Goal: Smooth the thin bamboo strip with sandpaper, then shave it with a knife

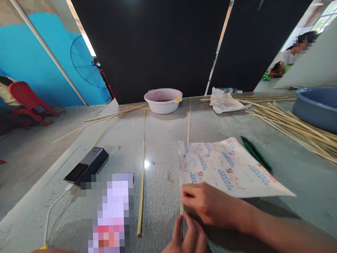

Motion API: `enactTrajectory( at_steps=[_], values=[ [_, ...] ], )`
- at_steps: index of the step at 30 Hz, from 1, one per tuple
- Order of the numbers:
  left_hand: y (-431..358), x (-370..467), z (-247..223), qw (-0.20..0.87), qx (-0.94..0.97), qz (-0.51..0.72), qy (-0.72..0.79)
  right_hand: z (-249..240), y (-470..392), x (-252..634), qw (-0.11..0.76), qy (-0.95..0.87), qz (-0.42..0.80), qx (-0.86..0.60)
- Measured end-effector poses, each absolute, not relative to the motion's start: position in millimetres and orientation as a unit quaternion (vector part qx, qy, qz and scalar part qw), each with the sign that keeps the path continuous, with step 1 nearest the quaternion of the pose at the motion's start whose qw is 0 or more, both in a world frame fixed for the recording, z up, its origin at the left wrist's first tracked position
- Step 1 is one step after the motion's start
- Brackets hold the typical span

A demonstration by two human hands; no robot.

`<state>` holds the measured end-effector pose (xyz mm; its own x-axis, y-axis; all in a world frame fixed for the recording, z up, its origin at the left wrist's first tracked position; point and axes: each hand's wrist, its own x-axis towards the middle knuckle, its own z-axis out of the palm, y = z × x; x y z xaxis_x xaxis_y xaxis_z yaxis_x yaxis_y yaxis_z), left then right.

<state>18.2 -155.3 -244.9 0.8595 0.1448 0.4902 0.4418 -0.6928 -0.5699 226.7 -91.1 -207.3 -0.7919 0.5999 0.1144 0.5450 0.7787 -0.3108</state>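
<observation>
A thin bamboo strip (189,122) runs lengthwise along the table and passes beneath a sheet of sandpaper (214,167), whose pale printed backing faces up. My right hand (205,202) is closed at the sheet's near left corner, fingers curled over the paper and the strip. Just below it, my left hand (187,238) pinches the strip's near end between its fingers. Left of my hands lies another bamboo strip (142,171), untouched. A green-handled utility knife (256,153) rests along the sandpaper's right side.
A phone (113,209) and a black device with a white cable (88,164) lie at left. Further back are a white basin (163,104) and crumpled paper (225,101). Bamboo strips (298,125) lie beside a blue basin (322,110). People sit beyond the table on both sides.
</observation>
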Motion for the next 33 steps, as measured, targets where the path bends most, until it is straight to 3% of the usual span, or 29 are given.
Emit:
enactTrajectory(
  at_steps=[7, 10, 16, 21, 33],
  values=[
    [-155.7, 14.3, -252.4, 0.373, -0.899, -0.169, -0.154, -207.3, -88.3, 227.2, 0.121, -0.926, 0.117, -0.337],
    [-155.2, 13.7, -252.1, 0.383, -0.902, -0.152, -0.132, -207.2, -91.6, 225.1, 0.111, -0.935, 0.163, -0.294],
    [-155.5, 15.1, -248.8, 0.361, -0.901, -0.185, -0.154, -207.4, -86.4, 227.7, 0.13, -0.916, 0.144, -0.351],
    [-154.8, 15.8, -246.8, 0.365, -0.903, -0.179, -0.14, -206.9, -91.3, 224.6, 0.115, -0.927, 0.2, -0.294],
    [-159.0, 21.2, -250.1, 0.338, -0.902, -0.21, -0.166, -206.1, -93.6, 225.4, 0.125, -0.924, 0.151, -0.329]
  ],
)
